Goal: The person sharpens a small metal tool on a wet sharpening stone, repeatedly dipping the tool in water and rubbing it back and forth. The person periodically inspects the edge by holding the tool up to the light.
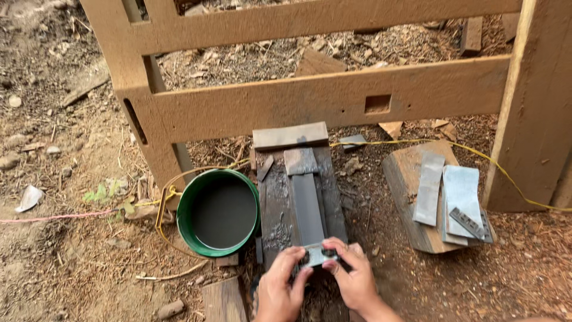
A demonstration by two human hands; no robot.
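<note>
Both my hands press a small flat metal blade down at the near end of a long grey sharpening stone. My left hand holds the blade's left side with its fingertips. My right hand grips the right side. The stone lies lengthwise on a dark, wet wooden block. A shorter grey stone sits at the far end of the long one.
A green bucket of dark water stands left of the block. To the right, a wood slab carries grey abrasive sheets and a small toothed metal piece. A brown wooden frame spans the back. Yellow cord runs over the dirt.
</note>
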